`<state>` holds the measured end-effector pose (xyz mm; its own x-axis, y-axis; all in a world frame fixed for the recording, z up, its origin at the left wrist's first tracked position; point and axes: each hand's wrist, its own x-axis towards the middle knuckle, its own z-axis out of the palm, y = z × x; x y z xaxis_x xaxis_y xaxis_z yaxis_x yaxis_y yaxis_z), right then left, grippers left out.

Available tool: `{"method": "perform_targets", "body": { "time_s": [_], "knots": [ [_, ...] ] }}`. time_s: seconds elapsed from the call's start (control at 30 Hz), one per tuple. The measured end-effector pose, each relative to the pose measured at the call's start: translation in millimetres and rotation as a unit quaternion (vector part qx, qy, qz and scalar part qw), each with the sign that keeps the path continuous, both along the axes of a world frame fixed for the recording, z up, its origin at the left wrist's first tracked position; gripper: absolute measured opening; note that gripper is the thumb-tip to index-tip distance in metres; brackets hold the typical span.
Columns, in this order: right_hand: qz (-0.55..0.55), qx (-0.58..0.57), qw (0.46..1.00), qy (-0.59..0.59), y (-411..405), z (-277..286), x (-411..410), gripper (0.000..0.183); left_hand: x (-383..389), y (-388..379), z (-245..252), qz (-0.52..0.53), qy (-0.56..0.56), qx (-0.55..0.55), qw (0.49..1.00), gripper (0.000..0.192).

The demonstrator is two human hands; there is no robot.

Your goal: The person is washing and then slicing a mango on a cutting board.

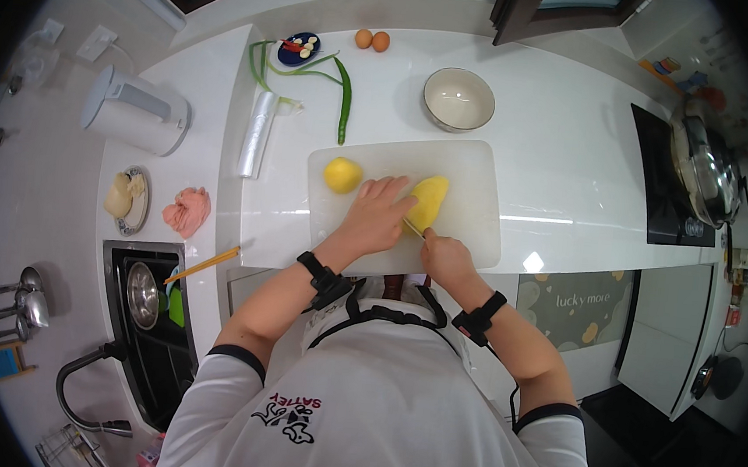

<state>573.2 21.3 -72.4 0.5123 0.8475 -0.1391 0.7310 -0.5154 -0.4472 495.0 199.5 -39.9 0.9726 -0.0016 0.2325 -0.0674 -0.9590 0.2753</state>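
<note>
On a white plastic cutting board (472,202) lie a round piece of peeled potato (343,176) and a longer yellow piece, apparently peeled potato (428,201). My left hand (379,214) lies between them, its fingertips against the left side of the longer piece. My right hand (449,258) is closed around the handle of a knife, whose blade (414,228) is at the near end of the longer piece. Most of the knife is hidden by the hand and the piece.
Behind the board stand a bowl (459,100), a long green chili (343,102), two eggs (372,40) and a small blue plate (298,50). Left are a plastic wrap roll (258,135), pink meat (186,211), chopsticks (203,265), a kettle (136,111) and the sink (149,328). A lidded pan (707,167) stands right.
</note>
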Motion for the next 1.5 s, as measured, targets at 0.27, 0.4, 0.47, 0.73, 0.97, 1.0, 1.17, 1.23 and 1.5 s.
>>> {"method": "perform_targets", "body": {
  "time_s": [0.27, 0.4, 0.47, 0.73, 0.97, 1.0, 1.17, 1.23, 1.5],
  "knots": [
    [-0.002, 0.031, 0.999, 0.034, 1, 4, 0, 0.01, -34, -4, -71, 0.201, 0.124, -0.52, 0.82, 0.019],
    [-0.005, 0.034, 0.999, 0.029, -1, 1, 2, 0.01, -17, -16, -62, 0.234, 0.123, -0.649, 0.714, 0.012],
    [-0.005, 0.034, 0.999, 0.031, -1, 2, 2, 0.01, -15, -17, -62, 0.253, 0.129, -0.654, 0.702, 0.013],
    [0.003, 0.034, 0.999, 0.022, 0, 5, 2, 0.009, -16, -18, -67, 0.277, 0.13, -0.69, 0.656, 0.014],
    [-0.014, 0.05, 0.998, 0.032, -6, 35, -6, 0.011, -18, -16, -62, 0.291, 0.156, -0.688, 0.647, 0.019],
    [-0.011, 0.04, 0.999, 0.029, -7, 40, -8, 0.011, -17, -16, -61, 0.29, 0.158, -0.687, 0.647, 0.019],
    [-0.001, 0.024, 0.999, 0.021, -10, 39, -16, 0.01, -15, -16, -62, 0.301, 0.162, -0.678, 0.651, 0.029],
    [-0.002, 0.015, 1.0, 0.009, -9, 41, -18, 0.009, -15, -18, -65, 0.303, 0.147, -0.683, 0.648, 0.027],
    [-0.001, 0.013, 1.0, 0.004, -9, 42, -19, 0.009, -14, -19, -60, 0.297, 0.133, -0.686, 0.651, 0.024]
  ]
}}
